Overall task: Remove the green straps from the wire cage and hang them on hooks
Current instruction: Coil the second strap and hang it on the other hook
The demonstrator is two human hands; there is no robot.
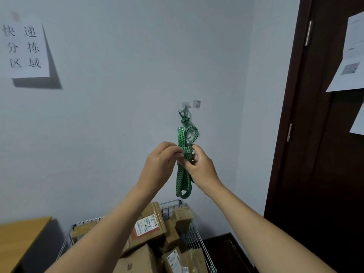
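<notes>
A bundled green strap [182,138] with a dark pattern is held up in front of the pale wall, its loops hanging down to about cage height. My left hand [160,164] pinches the wrapped middle of the bundle from the left, and my right hand [201,166] pinches it from the right. Just above, a second green strap end with metal hooks [184,115] hangs from the left of two small clear wall hooks [186,105]. The right wall hook [197,104] is bare. The wire cage [194,231] stands below, full of parcels.
Cardboard parcels [149,227] fill the cage. A wooden desk corner [21,235] sits at the lower left. A paper sign [24,50] is taped to the wall at upper left. A dark brown door [323,144] with papers pinned on it stands at right.
</notes>
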